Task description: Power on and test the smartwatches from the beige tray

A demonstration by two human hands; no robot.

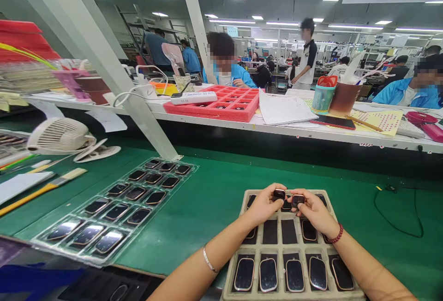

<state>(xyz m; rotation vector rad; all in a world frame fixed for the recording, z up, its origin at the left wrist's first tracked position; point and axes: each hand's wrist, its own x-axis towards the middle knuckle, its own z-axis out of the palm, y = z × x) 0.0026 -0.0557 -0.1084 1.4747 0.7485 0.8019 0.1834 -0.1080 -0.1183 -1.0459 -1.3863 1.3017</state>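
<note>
My left hand [268,203] pinches a smartwatch body [278,194] with a dark face between thumb and fingers. A second smartwatch body [298,201] is gripped the same way in my right hand [313,211], close beside the first. Both hands are over the back part of a beige compartment tray [332,245]. More dark-faced watch bodies sit in its compartments, such as a front-row watch body [268,274]. Two middle-row compartments [270,232] show only dark lining. My hands and forearms hide parts of the back and middle rows.
A clear plastic tray [129,209] of watch bodies lies left on the green bench [194,227]. Beyond it are a white fan [60,136] and a brush [44,191]. A slanted post [114,61] rises to the shelf, which bears a red foam tray [214,113]. A black cable [398,227] lies right.
</note>
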